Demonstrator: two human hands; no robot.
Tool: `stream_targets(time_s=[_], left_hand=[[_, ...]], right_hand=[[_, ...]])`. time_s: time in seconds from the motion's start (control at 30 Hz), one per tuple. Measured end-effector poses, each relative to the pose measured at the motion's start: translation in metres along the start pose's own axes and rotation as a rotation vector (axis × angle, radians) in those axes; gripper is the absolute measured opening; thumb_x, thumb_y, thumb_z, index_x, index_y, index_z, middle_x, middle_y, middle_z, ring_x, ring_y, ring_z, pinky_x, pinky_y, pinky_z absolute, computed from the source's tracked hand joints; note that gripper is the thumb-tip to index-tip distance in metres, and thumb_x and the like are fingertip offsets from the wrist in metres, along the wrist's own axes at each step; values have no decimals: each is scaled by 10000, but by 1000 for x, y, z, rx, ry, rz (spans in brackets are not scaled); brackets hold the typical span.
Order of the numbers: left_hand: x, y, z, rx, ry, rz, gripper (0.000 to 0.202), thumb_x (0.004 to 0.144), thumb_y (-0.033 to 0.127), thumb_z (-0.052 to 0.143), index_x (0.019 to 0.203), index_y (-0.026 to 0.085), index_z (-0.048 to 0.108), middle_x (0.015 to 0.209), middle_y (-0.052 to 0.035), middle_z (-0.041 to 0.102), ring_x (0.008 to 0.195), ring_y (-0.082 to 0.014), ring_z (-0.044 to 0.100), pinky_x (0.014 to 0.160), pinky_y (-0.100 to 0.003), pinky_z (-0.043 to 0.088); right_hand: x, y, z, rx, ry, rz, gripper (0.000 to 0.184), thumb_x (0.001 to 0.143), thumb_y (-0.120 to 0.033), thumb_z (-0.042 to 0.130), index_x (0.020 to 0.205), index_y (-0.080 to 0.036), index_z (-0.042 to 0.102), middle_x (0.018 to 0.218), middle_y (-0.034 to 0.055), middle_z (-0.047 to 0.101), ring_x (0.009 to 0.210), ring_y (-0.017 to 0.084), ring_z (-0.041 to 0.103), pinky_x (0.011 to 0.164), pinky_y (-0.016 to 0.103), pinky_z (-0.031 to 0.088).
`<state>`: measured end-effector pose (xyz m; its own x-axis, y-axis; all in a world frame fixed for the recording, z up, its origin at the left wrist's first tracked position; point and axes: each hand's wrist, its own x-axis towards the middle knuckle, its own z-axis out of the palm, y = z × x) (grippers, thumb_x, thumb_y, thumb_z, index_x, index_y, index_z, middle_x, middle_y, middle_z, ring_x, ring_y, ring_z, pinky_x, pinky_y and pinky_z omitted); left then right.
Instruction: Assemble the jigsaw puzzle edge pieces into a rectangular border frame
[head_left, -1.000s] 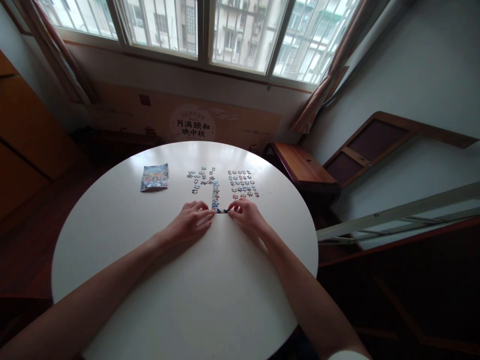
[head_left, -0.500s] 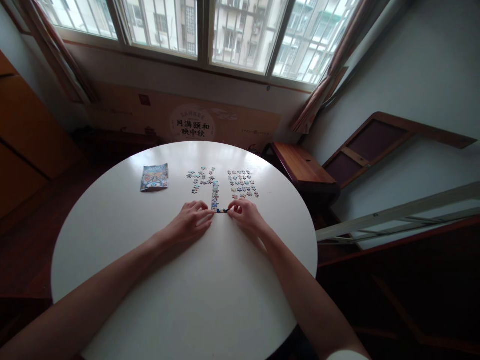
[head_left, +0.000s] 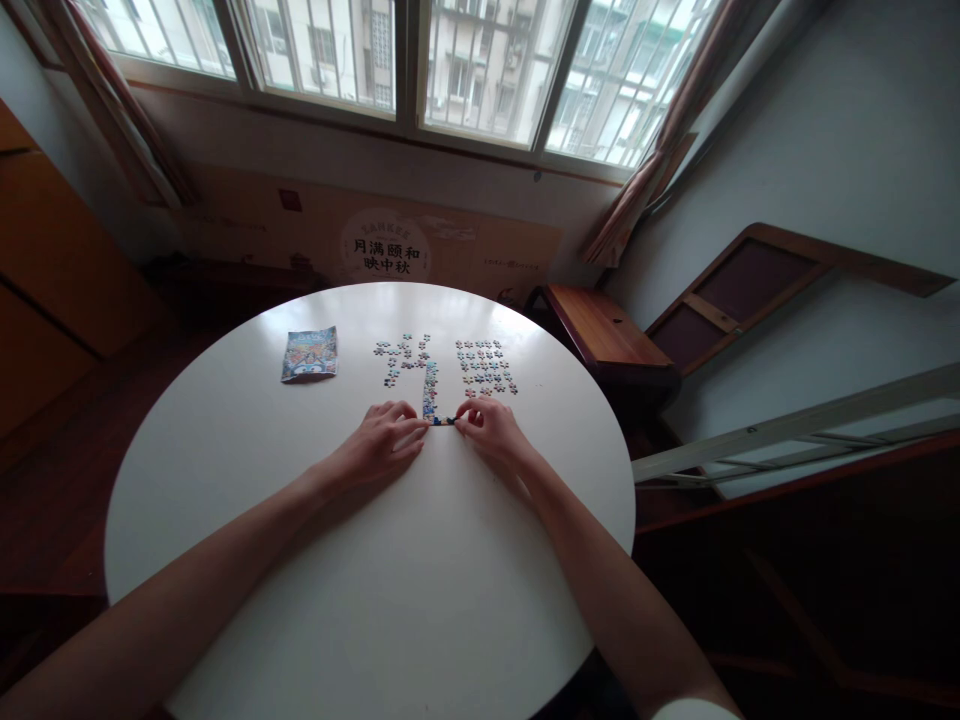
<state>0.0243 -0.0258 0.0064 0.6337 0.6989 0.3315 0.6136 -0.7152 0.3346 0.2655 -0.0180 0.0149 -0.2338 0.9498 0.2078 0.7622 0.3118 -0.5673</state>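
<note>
Joined jigsaw puzzle pieces form an L-shaped strip (head_left: 430,392) on the white round table (head_left: 360,610). At its lower left corner is my left hand (head_left: 390,436), fingers bent and tips closed on the strip's edge. My right hand (head_left: 489,427) pinches a dark jigsaw puzzle piece at the right end of the short bottom row; its fingers partly cover that piece. Loose puzzle pieces (head_left: 391,351) lie scattered beyond the strip to the left. More pieces (head_left: 480,366) sit in rough rows past my right hand.
A creased picture sheet (head_left: 310,355) lies on the table's left side. Beyond the table's right edge stands a wooden bench or small table (head_left: 607,325). A printed banner (head_left: 465,225) runs below the barred window (head_left: 495,70). A pale metal rail (head_left: 787,430) slants along the right.
Both hands stay at the bottom row of the strip, with hardly any movement. The view has shifted very slightly; the pieces and sheet look unchanged.
</note>
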Motion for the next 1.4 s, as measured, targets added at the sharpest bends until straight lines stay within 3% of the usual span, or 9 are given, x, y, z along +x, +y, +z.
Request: stream_targets(time_s=[0.6, 0.73, 0.87, 1.03, 1.23, 1.4], left_hand=[[0, -2, 1, -4, 0, -3, 290, 905, 330, 523, 1161, 278, 648, 1048, -59, 601, 998, -223, 541, 917, -401, 390], [-1, -2, 2, -7, 10, -19, 354, 906, 329, 511, 1251, 287, 580, 1110, -65, 581, 1048, -228, 533, 956, -406, 389], [-1, -4, 0, 41, 107, -124, 488, 897, 356, 509, 1364, 226, 457, 1277, -119, 524, 1170, -268, 499, 997, -434, 377], [-1, -24, -6, 161, 199, -308, 475, 911, 334, 465, 1370, 212, 439, 1413, -128, 490, 1347, -304, 378, 1059, -491, 290], [-3, -43, -3, 195, 49, -376, 454, 926, 370, 402, 1343, 218, 497, 1452, -93, 471, 1392, -319, 320, 1064, -513, 267], [-3, -42, -1, 193, 41, -355, 422, 929, 378, 403, 1292, 222, 554, 1427, -79, 504, 1380, -314, 342, 1067, -512, 266]], right_hand=[[1, -1, 2, -33, 10, 9, 47, 779, -237, 642, 795, -222, 683, 697, -20, 600, 712, 130, 519, 706, 252, 344], [1, -1, 2, -32, 10, 2, 43, 778, -236, 646, 802, -226, 680, 702, -24, 605, 708, 127, 521, 699, 247, 343], [1, -1, 2, -27, -5, 16, 58, 795, -265, 647, 815, -217, 675, 708, -16, 614, 706, 129, 529, 695, 247, 345], [1, -1, 2, -36, -5, 43, 138, 846, -332, 611, 866, -204, 659, 700, -11, 615, 686, 128, 533, 698, 256, 343], [1, 1, 4, -54, -5, 26, 130, 851, -325, 599, 864, -205, 650, 695, -12, 605, 706, 134, 534, 714, 259, 336], [1, 2, 4, -59, -4, 16, 118, 849, -317, 608, 849, -207, 650, 713, -8, 602, 731, 139, 529, 738, 267, 335]])
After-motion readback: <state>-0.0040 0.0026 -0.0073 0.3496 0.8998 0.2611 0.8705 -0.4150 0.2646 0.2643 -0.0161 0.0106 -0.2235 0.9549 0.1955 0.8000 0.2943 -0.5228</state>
